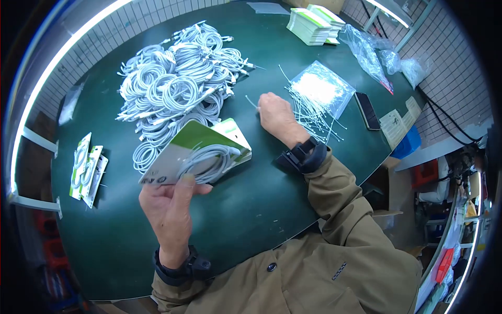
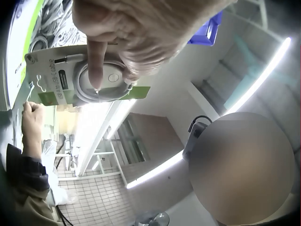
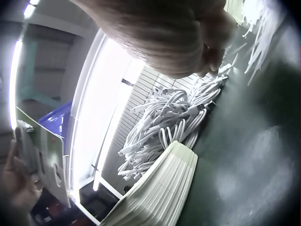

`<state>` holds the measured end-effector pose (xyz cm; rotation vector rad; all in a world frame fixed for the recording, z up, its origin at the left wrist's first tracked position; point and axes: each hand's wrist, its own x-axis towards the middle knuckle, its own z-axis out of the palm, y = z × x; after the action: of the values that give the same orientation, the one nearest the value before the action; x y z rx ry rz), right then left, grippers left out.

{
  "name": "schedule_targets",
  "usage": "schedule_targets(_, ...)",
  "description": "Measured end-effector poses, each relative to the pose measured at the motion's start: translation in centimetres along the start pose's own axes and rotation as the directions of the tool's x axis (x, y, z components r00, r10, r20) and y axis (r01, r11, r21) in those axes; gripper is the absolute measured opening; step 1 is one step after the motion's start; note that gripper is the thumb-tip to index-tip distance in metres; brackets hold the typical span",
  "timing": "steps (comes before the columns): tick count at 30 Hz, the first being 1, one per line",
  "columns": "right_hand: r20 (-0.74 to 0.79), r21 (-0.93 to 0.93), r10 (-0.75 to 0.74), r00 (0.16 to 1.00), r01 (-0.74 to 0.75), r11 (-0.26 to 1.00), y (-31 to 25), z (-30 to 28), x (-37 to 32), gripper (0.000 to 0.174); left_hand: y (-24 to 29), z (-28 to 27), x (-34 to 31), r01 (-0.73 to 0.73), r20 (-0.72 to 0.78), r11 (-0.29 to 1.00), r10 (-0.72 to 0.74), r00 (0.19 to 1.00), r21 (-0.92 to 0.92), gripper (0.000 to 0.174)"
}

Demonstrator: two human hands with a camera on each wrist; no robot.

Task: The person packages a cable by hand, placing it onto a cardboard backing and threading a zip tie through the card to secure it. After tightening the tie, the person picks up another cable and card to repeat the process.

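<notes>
My left hand [image 1: 171, 209] grips a green and white packaging card [image 1: 172, 157], with the thumb pressing a coiled grey-white cable [image 1: 215, 153] against its face. In the left wrist view the card's print reads as a USB-A to USB-C cable. My right hand [image 1: 277, 116] pinches a thin white cable tie [image 1: 251, 101], whose tail points away from the fingertips. Beside that hand, many loose ties [image 1: 312, 116] lie spread over a clear plastic bag [image 1: 342, 99]. A large heap of coiled cables [image 1: 178, 78] sits beyond both hands.
Behind the held card stands a stack of cards [image 3: 164, 183]. Several carded cables [image 1: 87, 170] lie at the left. More card stacks [image 1: 311, 26] stand at the back, near crumpled plastic bags [image 1: 366, 49]. A phone [image 1: 367, 111] lies by the right edge of the green table [image 1: 251, 209].
</notes>
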<state>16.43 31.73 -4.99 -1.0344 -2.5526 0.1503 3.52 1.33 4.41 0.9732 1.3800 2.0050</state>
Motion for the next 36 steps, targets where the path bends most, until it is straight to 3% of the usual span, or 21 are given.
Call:
schedule_targets(3, -0.115, 0.33, 0.032, 0.993, 0.008, 0.944, 0.3, -2.2, -0.1, 0.014, 0.2, -0.2, 0.4, -0.169, 0.017, 0.982, 0.168, 0.986, 0.083, 0.032)
schedule_targets(6, -0.037, 0.727, 0.1, 0.994, -0.042, 0.685, -1.7, -5.2, -1.3, 0.016, 0.2, 0.3, 0.9, -0.296, 0.005, 0.927, 0.303, 0.953, 0.23, 0.03)
schedule_targets(9, 0.023, 0.771, 0.022, 0.999, -0.032, 0.636, -3.7, -7.3, -3.1, 0.014, -0.6, -0.3, 1.5, -0.433, 0.046, 0.801, 0.457, 0.888, 0.412, 0.027)
schedule_targets(12, -0.076, 0.861, -0.035, 0.997, 0.083, 0.501, -4.8, -7.0, -4.1, 0.009, -1.7, -1.5, 2.3, -0.531, 0.174, 0.643, 0.534, 0.827, 0.552, 0.029)
schedule_targets(16, -0.302, 0.784, -0.24, 0.922, 0.384, 0.489, -4.8, -6.3, -4.4, 0.014, -2.9, -2.4, 2.5, -0.517, 0.201, 0.582, 0.521, 0.83, 0.628, 0.025)
schedule_targets(17, -0.313, 0.769, -0.285, 0.906, 0.419, 0.484, -4.9, -6.4, -4.5, 0.017, -3.3, -2.4, 2.5, -0.502, 0.178, 0.623, 0.508, 0.843, 0.601, 0.028)
schedule_targets(21, -0.446, 0.703, -0.35, 0.824, 0.564, 0.433, -5.6, -7.3, -5.2, 0.016, -4.3, -2.4, 2.9, -0.576, 0.292, 0.534, 0.524, 0.8, 0.619, 0.023)
schedule_targets(24, -0.425, 0.883, -0.162, 0.89, 0.447, 0.14, -7.7, -8.0, -6.5, 0.016, -4.9, -2.4, 3.0, -0.613, 0.329, 0.513, 0.54, 0.775, 0.601, 0.021)
schedule_targets(32, -0.419, 0.862, -0.316, 0.851, 0.482, 0.156, -9.2, -7.7, -7.5, 0.016, -5.6, -2.4, 2.8, -0.643, 0.383, 0.498, 0.53, 0.757, 0.582, 0.022)
schedule_targets(36, -0.35, 0.904, -0.28, 0.894, 0.401, 0.15, -9.5, -7.4, -7.9, 0.014, -5.6, -2.2, 2.8, -0.656, 0.405, 0.491, 0.526, 0.748, 0.573, 0.02)
